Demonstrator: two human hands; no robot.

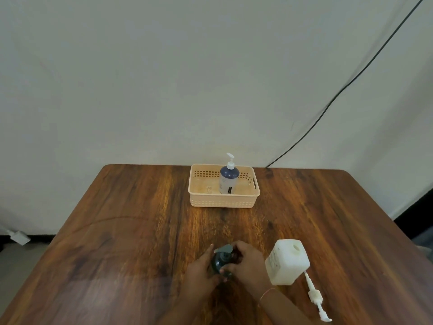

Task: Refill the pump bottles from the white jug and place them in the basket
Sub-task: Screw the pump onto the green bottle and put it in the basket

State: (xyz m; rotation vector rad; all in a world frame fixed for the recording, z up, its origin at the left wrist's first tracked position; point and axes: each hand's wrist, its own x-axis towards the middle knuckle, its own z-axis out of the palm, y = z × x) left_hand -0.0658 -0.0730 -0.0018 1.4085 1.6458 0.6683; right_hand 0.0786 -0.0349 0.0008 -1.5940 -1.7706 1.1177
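Observation:
A dark pump bottle with a grey pump head point(223, 257) stands on the wooden table point(131, 231) near its front edge. My left hand point(202, 268) wraps its left side and my right hand point(246, 261) grips it around the top and right side. The white jug point(287, 262) stands uncapped just right of my right hand. A white pump point(315, 296) lies flat on the table in front of the jug. At the back of the table a peach basket point(222, 202) holds a blue bottle with a white pump point(228, 180), upright.
A black cable point(351, 80) runs down the wall at the right to the table's back edge. A small white object point(18, 236) lies on the floor at the left. The table's rounded corners show at the back.

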